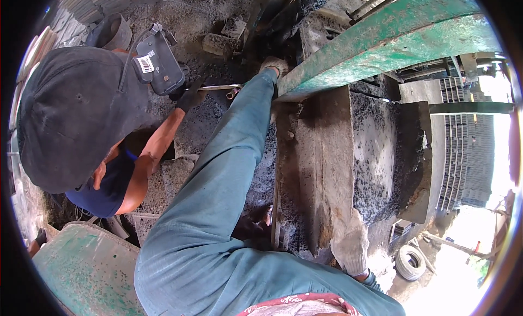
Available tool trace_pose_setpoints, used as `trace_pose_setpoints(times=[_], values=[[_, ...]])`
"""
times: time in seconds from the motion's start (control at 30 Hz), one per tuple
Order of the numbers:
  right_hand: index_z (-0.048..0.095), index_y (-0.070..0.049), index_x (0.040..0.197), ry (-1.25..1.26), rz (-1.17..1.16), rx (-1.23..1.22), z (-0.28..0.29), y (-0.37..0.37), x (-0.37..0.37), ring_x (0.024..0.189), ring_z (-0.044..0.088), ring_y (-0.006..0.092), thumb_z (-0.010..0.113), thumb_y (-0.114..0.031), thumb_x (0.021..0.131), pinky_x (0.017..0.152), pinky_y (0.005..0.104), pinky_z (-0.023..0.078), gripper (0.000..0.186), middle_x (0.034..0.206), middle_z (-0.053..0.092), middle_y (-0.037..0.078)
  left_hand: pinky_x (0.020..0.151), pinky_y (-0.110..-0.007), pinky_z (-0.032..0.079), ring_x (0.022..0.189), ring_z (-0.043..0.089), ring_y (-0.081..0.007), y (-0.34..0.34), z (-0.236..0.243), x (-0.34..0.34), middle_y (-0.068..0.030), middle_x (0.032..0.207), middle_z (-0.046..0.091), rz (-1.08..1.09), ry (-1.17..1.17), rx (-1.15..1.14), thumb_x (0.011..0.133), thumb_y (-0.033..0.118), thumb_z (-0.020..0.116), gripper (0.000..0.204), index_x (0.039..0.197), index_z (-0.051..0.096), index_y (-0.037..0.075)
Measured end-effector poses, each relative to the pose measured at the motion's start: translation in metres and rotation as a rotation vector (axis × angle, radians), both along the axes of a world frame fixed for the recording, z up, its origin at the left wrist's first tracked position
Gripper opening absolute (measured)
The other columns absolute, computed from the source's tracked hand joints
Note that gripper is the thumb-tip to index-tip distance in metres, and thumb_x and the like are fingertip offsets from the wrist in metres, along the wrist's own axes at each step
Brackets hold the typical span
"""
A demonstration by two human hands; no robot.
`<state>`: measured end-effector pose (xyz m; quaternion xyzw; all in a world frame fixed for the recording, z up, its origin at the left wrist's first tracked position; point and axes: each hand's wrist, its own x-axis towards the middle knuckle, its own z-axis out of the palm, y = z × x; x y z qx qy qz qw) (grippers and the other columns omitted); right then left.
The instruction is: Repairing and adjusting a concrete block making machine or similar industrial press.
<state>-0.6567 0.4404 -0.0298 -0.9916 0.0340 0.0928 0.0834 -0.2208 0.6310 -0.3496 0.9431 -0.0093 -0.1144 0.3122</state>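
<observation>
My left arm in a teal sleeve reaches far ahead, and my left hand [274,64], in a dirty pale work glove, is beside the lower end of a green painted metal beam [381,46]. Its fingers are mostly hidden, so what it grips is unclear. At the lower right my right hand [350,248], in a similar knitted glove, rests on the edge of a worn, soot-covered machine bed [318,169], fingers laid along it. Between my left arm and a co-worker's dark-gloved hand [192,96] is a pale metal rod [219,87].
A co-worker in a dark cap [76,114] bends close on my left. Below them is a chipped green metal panel [90,267]. Dark, grainy material [376,147] covers the machine. Stacked bricks [456,141] and a tyre [409,262] are at the right.
</observation>
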Motion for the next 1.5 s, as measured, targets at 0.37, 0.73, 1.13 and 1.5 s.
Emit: trace_pose_setpoints(times=[0.37,0.73,1.13,1.5], values=[[0.061,0.001,0.113,0.0,0.033,0.001,0.0,-0.003,-0.001,0.09,0.065,0.0488,0.059,-0.017,0.095,0.077,0.0541,0.051,0.025,0.094,0.065,0.027,0.09,-0.047,0.058,0.109,0.07,-0.0357,-0.001,-0.002,0.003,-0.0135,0.124,0.07,-0.015,0.02,-0.02,0.095,0.035,0.047,0.04,0.115,0.075,0.015],[0.06,0.0,0.113,0.042,-0.108,0.015,0.006,0.001,0.003,0.091,0.066,0.0483,0.061,-0.017,0.094,0.077,0.0542,0.052,0.026,0.095,0.068,0.027,0.088,-0.047,0.058,0.106,0.071,-0.0334,-0.027,-0.055,0.039,-0.0123,0.119,0.073,-0.079,0.076,0.012,0.096,0.034,0.047,0.038,0.112,0.076,0.016],[0.06,0.0,0.114,0.101,-0.145,0.089,0.008,0.004,0.007,0.089,0.066,0.0493,0.06,-0.018,0.094,0.075,0.0558,0.052,0.026,0.092,0.067,0.027,0.089,-0.048,0.056,0.109,0.069,-0.0344,-0.004,-0.03,0.02,-0.0128,0.122,0.071,-0.023,0.087,-0.08,0.095,0.041,0.048,0.04,0.113,0.075,0.017],[0.06,-0.001,0.115,0.104,-0.154,0.08,0.012,0.008,0.007,0.089,0.066,0.0489,0.059,-0.017,0.094,0.075,0.0558,0.052,0.027,0.094,0.067,0.027,0.09,-0.049,0.055,0.111,0.068,-0.0369,-0.017,-0.101,0.062,-0.0171,0.122,0.07,0.044,0.084,-0.088,0.097,0.053,0.044,0.052,0.111,0.075,0.013]])
